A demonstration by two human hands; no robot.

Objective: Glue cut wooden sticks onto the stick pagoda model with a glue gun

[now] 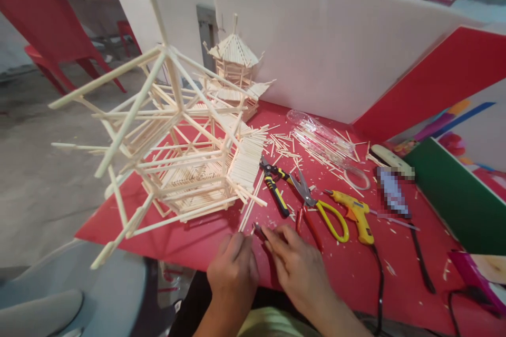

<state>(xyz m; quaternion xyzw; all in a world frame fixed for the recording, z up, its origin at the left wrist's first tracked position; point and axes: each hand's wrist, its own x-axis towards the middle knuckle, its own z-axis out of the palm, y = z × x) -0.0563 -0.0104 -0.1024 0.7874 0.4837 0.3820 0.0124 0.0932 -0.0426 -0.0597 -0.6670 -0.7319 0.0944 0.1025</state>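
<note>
My left hand [233, 268] is closed at the front edge of the red table, its fingers pinched; what they hold is too small to make out. Just right of it, my right hand [294, 263] is closed round a small dark tool [259, 230] whose tip points toward my left hand. Beyond my hands stands a large open frame of pale wooden sticks [185, 168], with a slatted strip [249, 160] on its right side. Behind it is a smaller stick pavilion [235, 58] with a pointed roof. Two loose sticks [252, 202] lie just beyond my hands.
Right of the frame lie yellow-black pliers [276, 195], yellow-handled scissors [332, 221], red-handled pliers [310, 226] and a yellow glue gun [358, 213] with a black cord. Farther back are a plastic bag of sticks [320, 137] and a pale board [308, 37]. A grey chair [95, 284] stands at left.
</note>
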